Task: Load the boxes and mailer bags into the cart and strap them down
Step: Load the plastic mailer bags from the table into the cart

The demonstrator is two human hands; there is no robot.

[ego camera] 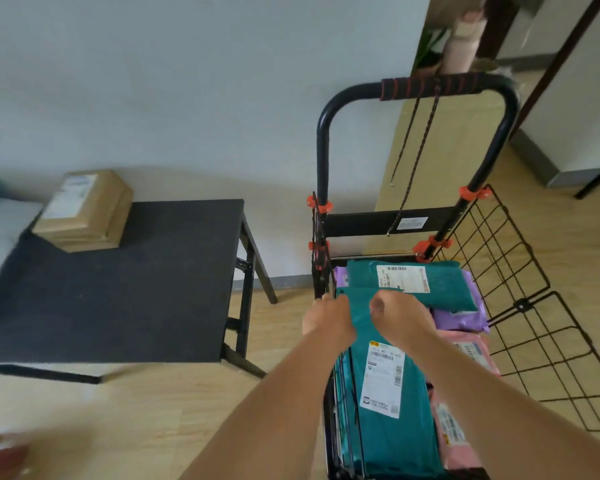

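My left hand [328, 320] and right hand [400, 315] hide their own fingertips; label print on the teal mailer [395, 445] is blurred; the cart [323, 150] is cut off below.

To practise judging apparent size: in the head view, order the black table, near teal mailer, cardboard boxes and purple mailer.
1. black table
2. near teal mailer (nearness inflates it)
3. cardboard boxes
4. purple mailer, mostly covered
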